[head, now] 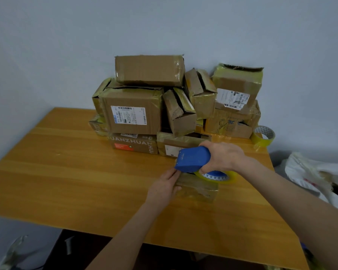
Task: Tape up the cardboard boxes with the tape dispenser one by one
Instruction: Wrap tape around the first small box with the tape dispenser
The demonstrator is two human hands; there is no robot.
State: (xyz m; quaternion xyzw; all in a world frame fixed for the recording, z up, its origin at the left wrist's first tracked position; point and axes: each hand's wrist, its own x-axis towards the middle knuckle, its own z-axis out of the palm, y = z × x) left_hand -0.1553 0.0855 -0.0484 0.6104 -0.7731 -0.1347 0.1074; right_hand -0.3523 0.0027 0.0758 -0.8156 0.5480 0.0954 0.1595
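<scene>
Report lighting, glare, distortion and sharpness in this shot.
Head view: dim, even light with only weak shadows; glare on the top cardboard box's tape and a faint sheen on the wooden table; wide-angle stretch toward the frame edges; shipping label text too soft to read; the tape dispenser in the right hand looks fairly crisp.

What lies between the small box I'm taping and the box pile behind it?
In the head view, the tape dispenser, held by the right hand, fills that gap; the left hand grips the small box.

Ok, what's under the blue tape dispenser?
A small cardboard box lies under the tape dispenser, the left hand holding its end. The dispenser covers part of its top.
</scene>
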